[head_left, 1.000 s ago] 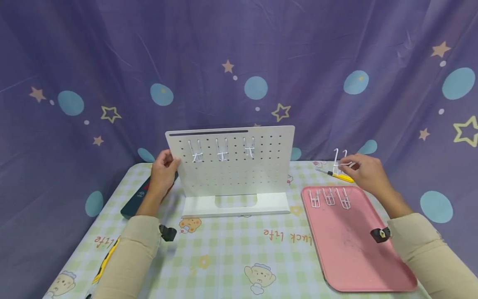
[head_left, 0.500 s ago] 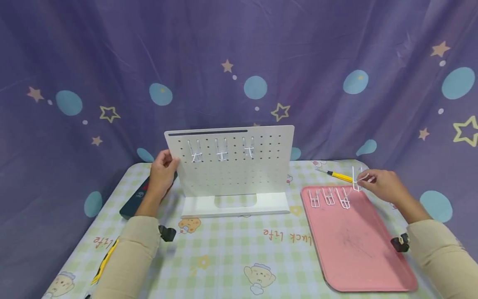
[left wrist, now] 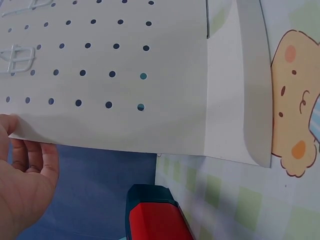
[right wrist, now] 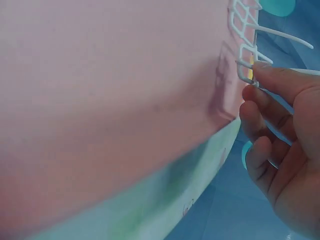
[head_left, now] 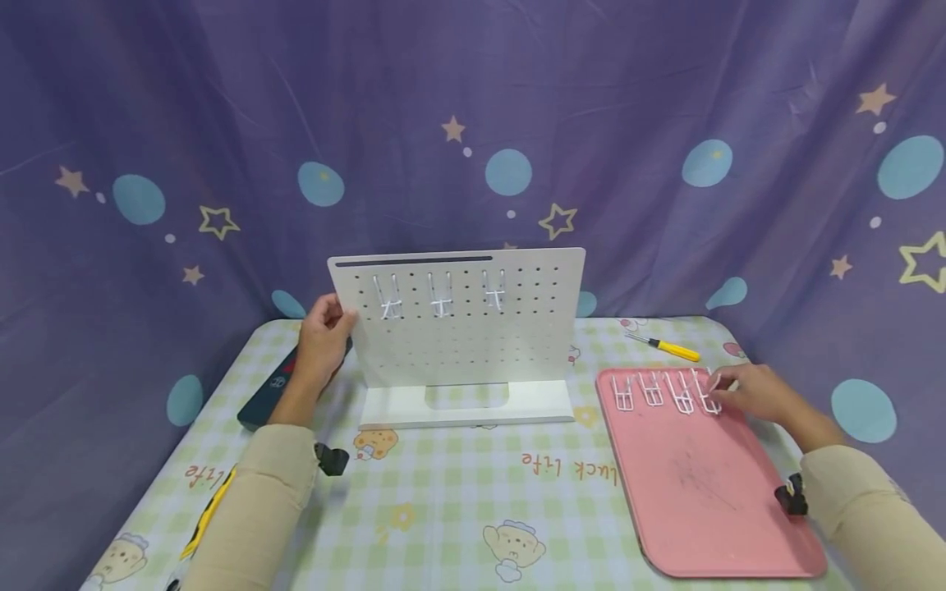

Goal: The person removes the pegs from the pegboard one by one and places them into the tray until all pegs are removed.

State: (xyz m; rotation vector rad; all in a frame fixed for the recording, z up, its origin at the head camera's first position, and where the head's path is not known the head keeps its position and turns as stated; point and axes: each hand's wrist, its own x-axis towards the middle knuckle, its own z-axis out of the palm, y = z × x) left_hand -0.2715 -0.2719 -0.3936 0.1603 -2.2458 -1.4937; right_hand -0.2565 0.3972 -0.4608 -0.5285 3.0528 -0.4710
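Observation:
My left hand (head_left: 323,341) grips the left edge of a white pegboard (head_left: 473,353), thumb in front and fingers behind, as the left wrist view also shows. Three white wire hooks (head_left: 441,297) hang in the board's upper rows. Over the back right corner of the pink tray (head_left: 709,492), my right hand (head_left: 754,392) pinches another white wire hook (right wrist: 245,65) between thumb and forefinger. Beside it, three similar hooks (head_left: 652,389) lie in a row along the tray's far end. Whether the pinched hook touches the tray is hard to tell.
A yellow-handled screwdriver (head_left: 676,351) lies behind the tray. Left of the board is a dark green case with a red part (left wrist: 157,217), partly behind my left arm. A yellow and black tool (head_left: 207,517) lies at the front left, partly under the sleeve. A purple curtain (head_left: 473,123) closes off the back.
My right hand has carried the wire hook from behind the tray, right and then down to the end of the row of hooks. The left hand keeps its hold on the board.

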